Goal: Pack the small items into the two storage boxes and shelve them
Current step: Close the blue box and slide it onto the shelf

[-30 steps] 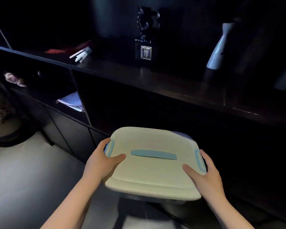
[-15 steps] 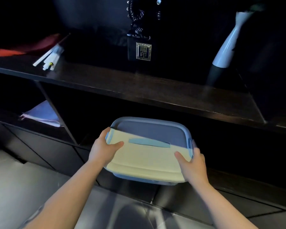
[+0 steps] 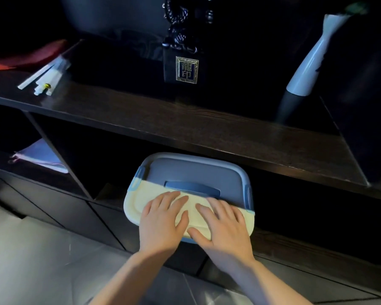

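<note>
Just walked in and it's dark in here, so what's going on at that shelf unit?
A person is shelving a lidded storage box. Both hands lie flat on its lid, the left hand beside the right hand, fingers straight. The box sits partly inside the lower compartment under the dark wooden shelf, its near edge sticking out. A white vase and a dark ornament stand on that shelf.

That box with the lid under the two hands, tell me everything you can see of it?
The storage box looks like plastic, with rounded corners, a closed lid, a long recessed blue handle across the top and blue clasps at both ends. Its near part is lit pale cream; its far part lies in shadow and reads blue-grey. It sits level, partly inside the dark lower shelf opening, its near edge sticking out. The left hand and right hand lie flat on the lid, fingers straight.
</note>
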The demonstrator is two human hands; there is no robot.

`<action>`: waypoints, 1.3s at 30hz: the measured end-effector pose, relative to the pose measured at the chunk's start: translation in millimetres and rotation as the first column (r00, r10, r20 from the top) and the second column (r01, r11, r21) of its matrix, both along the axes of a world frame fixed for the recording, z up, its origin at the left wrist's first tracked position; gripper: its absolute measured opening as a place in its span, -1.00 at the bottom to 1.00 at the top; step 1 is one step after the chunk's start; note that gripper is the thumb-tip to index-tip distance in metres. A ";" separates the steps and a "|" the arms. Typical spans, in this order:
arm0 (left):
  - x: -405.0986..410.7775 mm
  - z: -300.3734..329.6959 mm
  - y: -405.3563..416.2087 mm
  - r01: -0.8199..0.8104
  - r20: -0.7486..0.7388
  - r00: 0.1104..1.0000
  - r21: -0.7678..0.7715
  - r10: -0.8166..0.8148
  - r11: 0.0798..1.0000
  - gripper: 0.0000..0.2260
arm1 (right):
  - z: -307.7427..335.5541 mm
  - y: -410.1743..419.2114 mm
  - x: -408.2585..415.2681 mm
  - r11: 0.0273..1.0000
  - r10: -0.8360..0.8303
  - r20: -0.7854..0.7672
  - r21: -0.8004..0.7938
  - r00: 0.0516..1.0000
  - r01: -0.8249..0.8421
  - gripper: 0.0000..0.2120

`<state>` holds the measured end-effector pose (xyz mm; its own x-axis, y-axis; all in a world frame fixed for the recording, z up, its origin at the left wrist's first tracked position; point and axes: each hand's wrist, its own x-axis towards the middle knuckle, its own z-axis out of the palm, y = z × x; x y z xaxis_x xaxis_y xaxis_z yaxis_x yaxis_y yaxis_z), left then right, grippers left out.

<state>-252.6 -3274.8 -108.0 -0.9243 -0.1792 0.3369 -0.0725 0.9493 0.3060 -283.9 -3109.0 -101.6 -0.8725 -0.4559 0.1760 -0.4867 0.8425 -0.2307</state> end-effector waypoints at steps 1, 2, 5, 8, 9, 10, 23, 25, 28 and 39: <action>-3.3 1.3 -3.1 0.004 0.001 1.000 -0.009 -0.004 1.000 -0.66 | -0.3 -2.1 -2.3 1.000 -0.007 -0.029 0.016 1.000 0.008 -0.51; -6.8 2.0 -6.4 0.012 0.007 1.000 -0.013 -0.012 1.000 -0.66 | 0.0 -5.4 -3.8 0.999 -0.016 -0.049 0.038 0.999 0.018 -0.50; -17.5 3.2 -16.1 0.041 0.017 0.999 -0.029 -0.040 0.999 -0.68 | 0.5 -18.5 -8.4 0.996 -0.052 -0.057 0.070 0.997 0.056 -0.50; -29.2 2.8 -25.9 0.038 0.034 0.999 -0.078 -0.035 0.996 -0.71 | 2.3 -26.4 -19.9 0.992 -0.066 -0.046 0.106 0.997 0.070 -0.53; -32.3 3.0 -27.6 0.026 0.035 0.999 -0.085 -0.024 0.996 -0.72 | 2.6 -27.9 -23.1 0.991 -0.062 -0.046 0.120 0.997 0.067 -0.54; -34.6 3.5 -28.3 0.017 0.033 0.999 -0.082 -0.014 0.996 -0.73 | 3.5 -29.3 -26.4 0.989 -0.050 -0.026 0.139 0.998 0.053 -0.53; -34.9 3.5 -32.8 0.153 0.080 0.986 -0.073 -0.147 0.986 -0.69 | 14.4 -30.7 -20.9 0.990 -0.124 0.125 0.083 0.984 0.115 -0.45; -34.9 4.0 -34.2 0.261 0.071 0.964 -0.027 -0.258 0.965 -0.66 | 13.7 -29.0 -8.4 0.987 -0.160 0.142 0.006 0.977 0.161 -0.48; -29.8 7.2 -19.6 0.459 0.052 0.884 0.098 -0.465 0.883 -0.64 | 6.6 -11.3 32.4 0.953 -0.293 0.105 -0.049 0.950 0.299 -0.53; 56.9 39.6 194.9 0.916 0.020 0.327 0.239 -0.945 0.322 -0.67 | 23.4 138.9 223.8 0.354 -0.935 0.031 0.022 0.353 0.935 -0.54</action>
<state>-195.7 -3080.0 -68.3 -0.5447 0.7954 0.2659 0.7750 0.3561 0.5221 -60.1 -2970.1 -78.2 -0.7401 0.6580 0.1390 0.6231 0.7486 -0.2266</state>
